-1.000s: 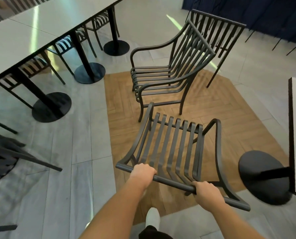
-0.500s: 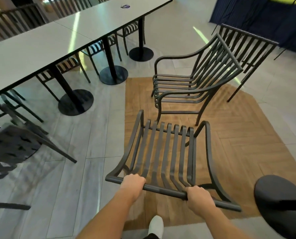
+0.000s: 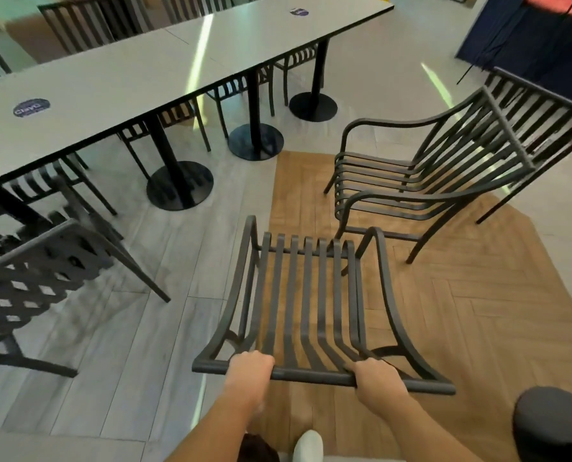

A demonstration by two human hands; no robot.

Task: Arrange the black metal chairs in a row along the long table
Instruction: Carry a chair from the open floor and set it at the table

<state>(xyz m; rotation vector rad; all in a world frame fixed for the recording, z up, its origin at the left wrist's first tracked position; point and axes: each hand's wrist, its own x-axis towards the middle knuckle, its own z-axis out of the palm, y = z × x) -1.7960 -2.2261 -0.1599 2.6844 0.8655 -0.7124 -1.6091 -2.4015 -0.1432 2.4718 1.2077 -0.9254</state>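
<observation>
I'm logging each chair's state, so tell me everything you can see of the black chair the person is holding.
The held chair is a black, metal-looking armchair with parallel slats running down its back into the seat and two curved armrests. It faces away from the person. The left hand and right hand grip its top rail. It stands over the edge between grey tiles and wood flooring; its feet are hidden.

We see a chair [image 3: 311, 305] of matt black slatted metal, a long surface [image 3: 164, 81] that looks smooth with a faint sheen, and a floor [image 3: 118, 345] of pale grey tile beside brown herringbone wood [image 3: 461, 311].
</observation>
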